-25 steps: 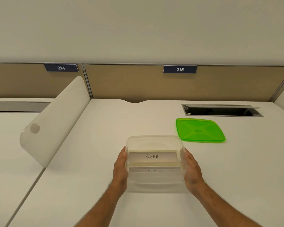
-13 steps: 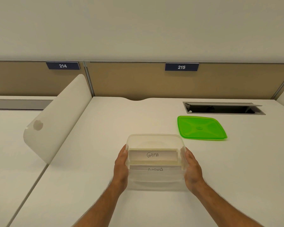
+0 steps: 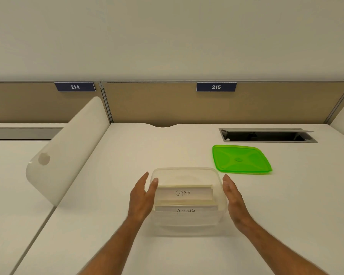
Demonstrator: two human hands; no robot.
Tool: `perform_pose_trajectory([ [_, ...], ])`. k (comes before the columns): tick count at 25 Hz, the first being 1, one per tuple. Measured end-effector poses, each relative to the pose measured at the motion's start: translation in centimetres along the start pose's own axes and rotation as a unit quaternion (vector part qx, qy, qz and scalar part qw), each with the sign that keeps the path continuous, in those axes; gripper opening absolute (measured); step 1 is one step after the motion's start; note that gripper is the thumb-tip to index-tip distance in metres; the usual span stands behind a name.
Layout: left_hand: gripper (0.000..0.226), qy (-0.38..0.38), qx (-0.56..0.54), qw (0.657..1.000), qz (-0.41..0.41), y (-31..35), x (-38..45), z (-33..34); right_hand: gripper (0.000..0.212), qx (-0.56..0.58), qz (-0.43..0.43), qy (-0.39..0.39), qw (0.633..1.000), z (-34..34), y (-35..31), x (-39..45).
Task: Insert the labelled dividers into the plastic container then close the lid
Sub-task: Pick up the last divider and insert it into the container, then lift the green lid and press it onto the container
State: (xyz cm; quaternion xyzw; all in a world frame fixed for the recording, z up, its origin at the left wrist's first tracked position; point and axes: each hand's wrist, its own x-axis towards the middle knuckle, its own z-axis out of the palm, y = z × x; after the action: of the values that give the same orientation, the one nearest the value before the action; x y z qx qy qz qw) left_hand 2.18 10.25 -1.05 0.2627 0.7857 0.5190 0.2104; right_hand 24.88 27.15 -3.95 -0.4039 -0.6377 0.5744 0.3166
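A clear plastic container (image 3: 187, 173) stands on the white desk in front of me. Inside it two white dividers stand upright: one labelled GAMA (image 3: 184, 193) and, nearer to me, one whose label is half hidden (image 3: 186, 209). My left hand (image 3: 142, 197) is open beside the container's left wall, thumb tip near the rim. My right hand (image 3: 233, 197) is open just off the right wall, fingers extended. The green lid (image 3: 239, 158) lies flat on the desk, behind and to the right of the container.
A white curved desk screen (image 3: 68, 147) rises at the left between two desks. An open cable hatch (image 3: 266, 134) sits at the back right, just behind the lid. Tan partition panels with number plates 214 and 215 close off the back.
Both hands have let go of the container's sides and moved slightly outward with fingers spread. The container stays in place on the desk.
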Motion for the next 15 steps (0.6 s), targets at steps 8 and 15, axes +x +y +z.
perform_pose_trajectory([
  [8,0.088,-0.04,0.4,0.883,0.244,4.0,1.9,4.1,0.07,-0.363,-0.138,-0.038,0.921,-4.8,-1.6,3.6],
  [15,0.091,-0.084,0.447,0.845,0.28,7.4,2.0,10.5,0.09,-0.475,-0.152,-0.019,0.866,-9.1,-1.2,5.2],
])
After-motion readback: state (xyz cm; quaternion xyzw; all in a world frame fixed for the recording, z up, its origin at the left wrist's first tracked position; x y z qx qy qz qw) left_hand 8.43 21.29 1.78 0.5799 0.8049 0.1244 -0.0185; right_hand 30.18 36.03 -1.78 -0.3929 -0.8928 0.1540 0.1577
